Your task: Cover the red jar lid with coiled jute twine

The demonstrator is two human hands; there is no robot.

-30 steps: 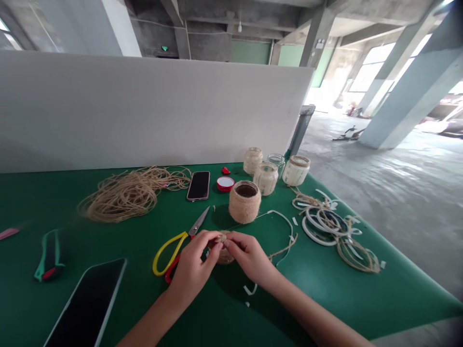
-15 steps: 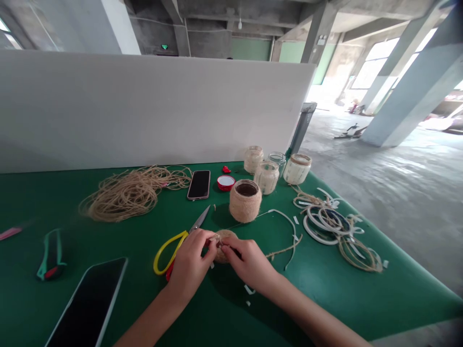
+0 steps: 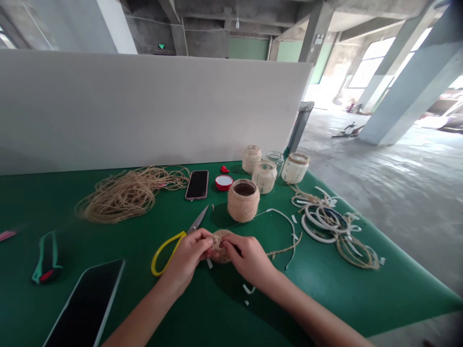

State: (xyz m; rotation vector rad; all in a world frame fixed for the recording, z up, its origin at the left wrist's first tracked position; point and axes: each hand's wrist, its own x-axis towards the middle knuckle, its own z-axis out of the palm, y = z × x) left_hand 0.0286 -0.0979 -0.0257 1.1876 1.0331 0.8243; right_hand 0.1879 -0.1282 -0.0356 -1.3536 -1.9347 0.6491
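Note:
Between my two hands is a small round piece covered in jute twine [image 3: 221, 259], low over the green table. My left hand [image 3: 188, 255] pinches its left edge with thumb and fingertips. From the other side my right hand [image 3: 248, 253] grips it, thumb and forefinger closed near its top; the fingers hide part of it. A twine tail [image 3: 284, 250] lies to the right, beside a curved white strip [image 3: 291, 226]. Just beyond stands a jar wrapped in twine [image 3: 243, 205], open at the top. Yellow-handled scissors [image 3: 170, 248] lie partly behind my left hand.
Loose twine [image 3: 123, 195] is heaped at the back left, near a phone [image 3: 197, 184] and a red lid [image 3: 224, 182]. Several glass jars [image 3: 265, 178] stand at the back. White rings [image 3: 321, 224] lie right. A utility knife [image 3: 47, 260] and a tablet-like device [image 3: 87, 303] lie left.
My fingers have shifted slightly on the round twine piece, and its upper side shows a little more. The whole view has moved slightly; other things lie as before.

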